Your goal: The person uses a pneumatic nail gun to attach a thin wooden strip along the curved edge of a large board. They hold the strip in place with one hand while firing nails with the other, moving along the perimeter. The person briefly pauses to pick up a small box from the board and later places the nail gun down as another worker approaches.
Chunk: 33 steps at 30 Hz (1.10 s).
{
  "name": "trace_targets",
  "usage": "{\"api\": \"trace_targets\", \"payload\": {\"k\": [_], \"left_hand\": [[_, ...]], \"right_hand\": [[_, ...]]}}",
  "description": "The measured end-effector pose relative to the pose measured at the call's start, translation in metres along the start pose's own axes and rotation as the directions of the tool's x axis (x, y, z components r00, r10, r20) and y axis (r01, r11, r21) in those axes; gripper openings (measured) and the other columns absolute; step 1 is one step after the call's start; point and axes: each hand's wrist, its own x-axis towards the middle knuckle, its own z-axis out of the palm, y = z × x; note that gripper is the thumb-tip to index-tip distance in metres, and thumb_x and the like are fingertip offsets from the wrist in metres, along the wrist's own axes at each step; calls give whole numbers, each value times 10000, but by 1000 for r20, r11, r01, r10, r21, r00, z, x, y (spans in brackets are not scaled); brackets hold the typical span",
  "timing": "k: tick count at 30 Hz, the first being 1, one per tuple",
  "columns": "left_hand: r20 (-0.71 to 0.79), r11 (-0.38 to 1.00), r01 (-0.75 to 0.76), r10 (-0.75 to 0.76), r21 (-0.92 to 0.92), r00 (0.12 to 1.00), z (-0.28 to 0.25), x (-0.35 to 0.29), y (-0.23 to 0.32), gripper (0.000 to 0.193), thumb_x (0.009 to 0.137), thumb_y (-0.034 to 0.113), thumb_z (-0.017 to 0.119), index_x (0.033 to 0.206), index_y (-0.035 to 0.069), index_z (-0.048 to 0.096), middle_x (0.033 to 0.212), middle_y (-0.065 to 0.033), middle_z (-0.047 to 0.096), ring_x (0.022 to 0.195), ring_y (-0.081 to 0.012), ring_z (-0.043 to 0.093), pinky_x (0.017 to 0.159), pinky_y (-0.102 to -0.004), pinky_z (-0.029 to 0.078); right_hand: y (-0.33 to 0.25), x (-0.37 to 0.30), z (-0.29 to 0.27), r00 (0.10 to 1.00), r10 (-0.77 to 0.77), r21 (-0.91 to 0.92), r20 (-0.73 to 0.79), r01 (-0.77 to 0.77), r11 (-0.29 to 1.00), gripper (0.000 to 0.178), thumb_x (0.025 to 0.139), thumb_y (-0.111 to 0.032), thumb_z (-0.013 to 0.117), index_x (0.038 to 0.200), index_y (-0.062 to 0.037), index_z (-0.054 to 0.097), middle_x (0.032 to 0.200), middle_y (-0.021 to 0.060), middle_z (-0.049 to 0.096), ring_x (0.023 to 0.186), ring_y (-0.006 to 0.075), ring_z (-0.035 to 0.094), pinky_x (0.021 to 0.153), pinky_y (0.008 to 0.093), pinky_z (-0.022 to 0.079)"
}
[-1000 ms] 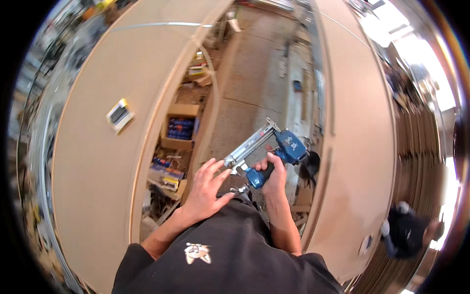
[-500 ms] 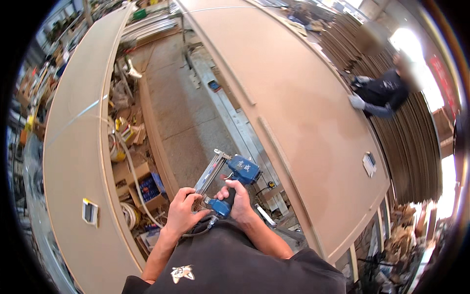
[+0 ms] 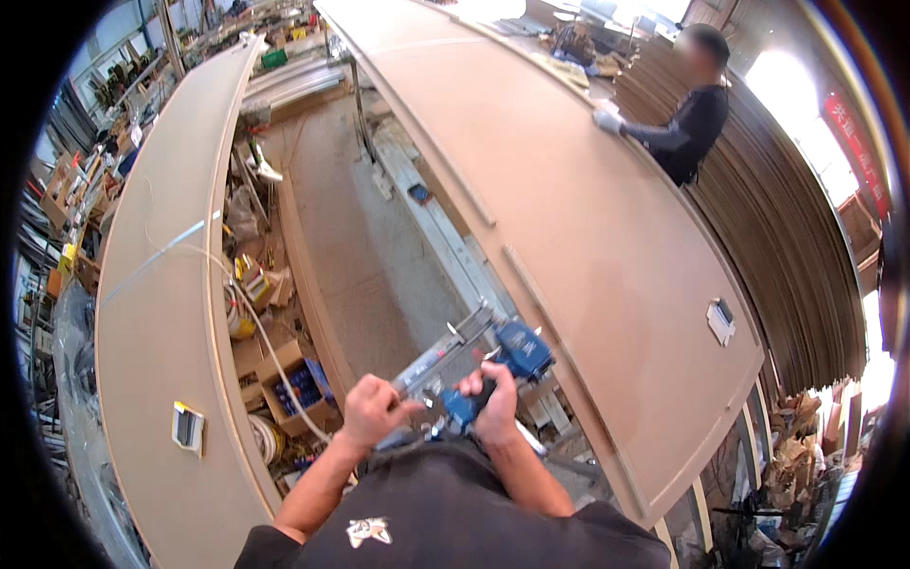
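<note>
My right hand point(image 3: 495, 406) is wrapped round the black grip of a blue nail gun point(image 3: 523, 349), held low in front of my body. The gun's long silvery magazine point(image 3: 441, 353) slants from its nose down toward my left hand point(image 3: 372, 410). That hand is closed, its thumb sticking out to the right, right by the magazine's rear end. Whatever its curled fingers hold, if anything, is hidden. A pale air hose point(image 3: 275, 356) runs over the left panel and down toward my waist.
Long tan panels lie on both sides, the left panel point(image 3: 152, 351) and right panel point(image 3: 626, 247). Each bears an opened small box point(image 3: 188, 429), point(image 3: 720, 322) of strips. A gloved person point(image 3: 687, 123) stands beyond the right panel. Cartons point(image 3: 299, 389) and stacked boards point(image 3: 777, 256) flank the space.
The nail gun has shifted to the right with my right hand. My left hand has moved slightly right and its fingers have curled tighter. The other person has moved farther away along the right panel.
</note>
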Motion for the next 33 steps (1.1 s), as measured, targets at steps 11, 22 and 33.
{"api": "trace_targets", "payload": {"k": [11,22,33], "left_hand": [[49,933,346,-343,-94,938,-23,15,33,288,911,250,867,885,15,704,879,-140,679,788,-324,666,705,-429,526],[244,612,555,-518,-563,820,69,109,6,341,1068,214,718,1295,-41,718,1141,-138,775,1003,-162,723,862,-341,593],[356,-199,298,-405,-933,842,150,116,-53,397,1119,408,656,1150,20,732,975,-19,737,822,-103,678,737,-285,579]], "right_hand": [[-16,-4,2,1000,12,-174,-21,-15,985,431,1006,-240,618,1379,-26,594,665,10,543,686,195,603,856,447,559],[5,-14,40,984,-166,-509,69,178,842,311,1002,-135,666,1259,37,639,757,81,656,657,196,646,721,369,564],[12,23,110,907,-171,-852,385,420,312,343,1032,-150,684,1304,28,575,969,75,701,848,147,678,805,333,558]]}}
